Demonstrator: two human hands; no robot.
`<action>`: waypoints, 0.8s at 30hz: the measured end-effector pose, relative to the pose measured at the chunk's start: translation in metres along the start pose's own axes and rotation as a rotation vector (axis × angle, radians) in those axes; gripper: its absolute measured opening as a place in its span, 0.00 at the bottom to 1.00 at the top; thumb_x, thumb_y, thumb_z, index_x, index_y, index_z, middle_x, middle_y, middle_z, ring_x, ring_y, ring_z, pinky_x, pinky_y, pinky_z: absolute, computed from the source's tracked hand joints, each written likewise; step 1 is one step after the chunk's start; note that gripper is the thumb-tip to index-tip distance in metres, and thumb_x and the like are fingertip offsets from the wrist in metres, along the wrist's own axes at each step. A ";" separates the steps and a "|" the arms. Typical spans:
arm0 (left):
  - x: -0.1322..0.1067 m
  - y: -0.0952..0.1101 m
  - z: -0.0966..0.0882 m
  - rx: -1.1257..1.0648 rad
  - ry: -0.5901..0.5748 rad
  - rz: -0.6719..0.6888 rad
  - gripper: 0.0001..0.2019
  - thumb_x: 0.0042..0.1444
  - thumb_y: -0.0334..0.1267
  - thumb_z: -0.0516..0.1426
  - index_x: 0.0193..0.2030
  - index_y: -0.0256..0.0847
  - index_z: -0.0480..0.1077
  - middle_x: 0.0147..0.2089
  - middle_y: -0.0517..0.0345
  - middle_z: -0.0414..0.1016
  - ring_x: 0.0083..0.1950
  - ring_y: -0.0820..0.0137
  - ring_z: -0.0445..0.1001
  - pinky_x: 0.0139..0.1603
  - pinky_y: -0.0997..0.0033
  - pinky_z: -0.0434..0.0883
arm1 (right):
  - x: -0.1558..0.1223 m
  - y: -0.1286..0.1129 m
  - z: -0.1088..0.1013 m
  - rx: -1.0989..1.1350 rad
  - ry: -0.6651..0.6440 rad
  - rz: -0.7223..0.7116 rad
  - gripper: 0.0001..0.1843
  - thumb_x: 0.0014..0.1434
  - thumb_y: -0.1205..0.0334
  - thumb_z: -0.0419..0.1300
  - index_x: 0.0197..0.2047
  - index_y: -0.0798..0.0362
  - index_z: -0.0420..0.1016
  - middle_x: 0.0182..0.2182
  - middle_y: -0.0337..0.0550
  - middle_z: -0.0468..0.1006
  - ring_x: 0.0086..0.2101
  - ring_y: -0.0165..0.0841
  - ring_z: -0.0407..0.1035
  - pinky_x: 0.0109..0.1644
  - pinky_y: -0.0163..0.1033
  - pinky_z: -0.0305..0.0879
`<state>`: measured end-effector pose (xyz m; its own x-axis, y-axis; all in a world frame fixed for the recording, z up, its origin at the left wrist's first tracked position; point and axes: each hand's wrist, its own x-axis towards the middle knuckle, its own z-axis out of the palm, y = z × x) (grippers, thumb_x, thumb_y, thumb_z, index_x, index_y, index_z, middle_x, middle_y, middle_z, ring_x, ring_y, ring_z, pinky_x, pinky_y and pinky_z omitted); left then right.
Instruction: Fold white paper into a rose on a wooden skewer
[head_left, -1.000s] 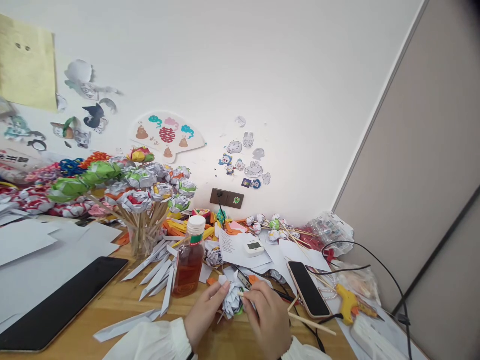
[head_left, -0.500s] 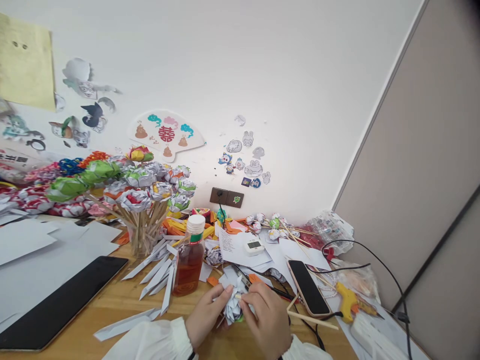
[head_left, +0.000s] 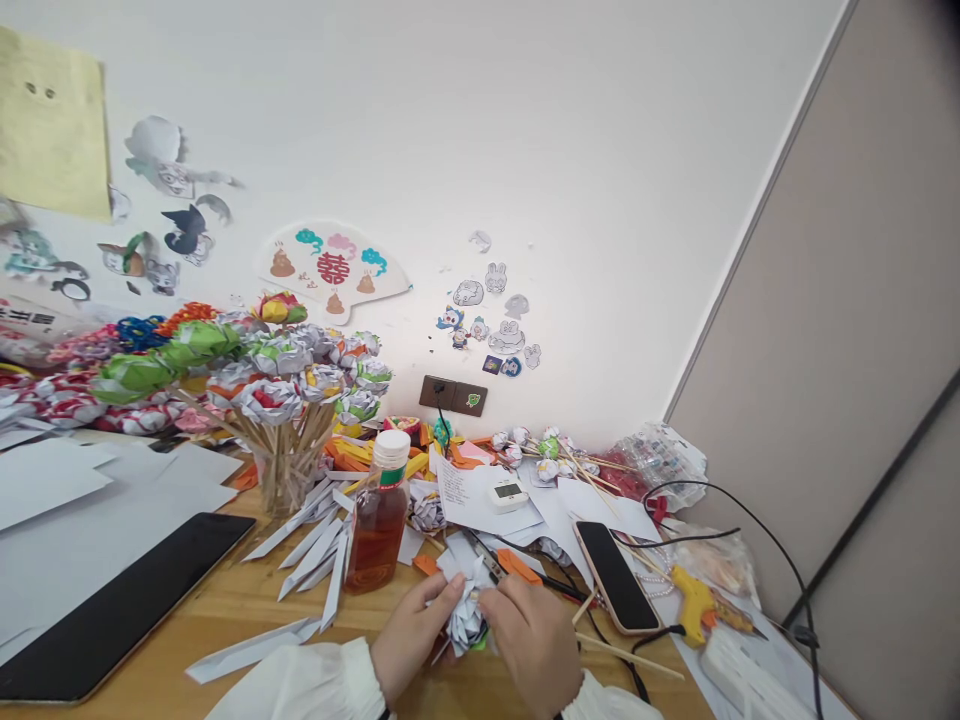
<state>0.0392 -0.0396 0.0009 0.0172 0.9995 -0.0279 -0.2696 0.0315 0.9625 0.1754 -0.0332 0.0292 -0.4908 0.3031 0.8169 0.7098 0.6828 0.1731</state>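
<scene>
A white folded-paper flower (head_left: 466,618) is held between my two hands, low in the middle of the view. My left hand (head_left: 416,632) is closed on its left side, thumb on top. From the right, my right hand (head_left: 534,635) pinches at the flower's centre; its fingertips are partly hidden, so I cannot tell whether a stick is between them. A bit of green paper (head_left: 481,642) shows beneath the flower. Just beyond lie a utility knife (head_left: 487,560) and orange paper pieces (head_left: 519,566).
A bottle of amber liquid (head_left: 379,520) stands left of my hands, near folded paper strips (head_left: 334,580). Finished paper flowers (head_left: 281,355) fill a jar behind. A phone (head_left: 616,575), a yellow glue gun (head_left: 694,605) and cables lie right; a black tablet (head_left: 135,610) lies left.
My right hand's fingers have curled down closer over the flower. The knife shows a little more, and a wooden stick to the right has shifted. My left hand has barely moved.
</scene>
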 end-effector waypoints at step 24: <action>-0.002 0.006 0.001 0.017 0.033 0.009 0.23 0.33 0.59 0.57 0.22 0.38 0.63 0.16 0.69 0.60 0.19 0.77 0.57 0.18 0.78 0.56 | -0.001 0.004 0.006 -0.075 0.028 -0.072 0.17 0.61 0.64 0.41 0.29 0.53 0.68 0.16 0.38 0.68 0.17 0.29 0.62 0.22 0.35 0.50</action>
<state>0.0389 -0.0415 0.0073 -0.0168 0.9995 -0.0283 -0.2527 0.0231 0.9673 0.1760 -0.0265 0.0253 -0.5283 0.2359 0.8156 0.7096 0.6502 0.2716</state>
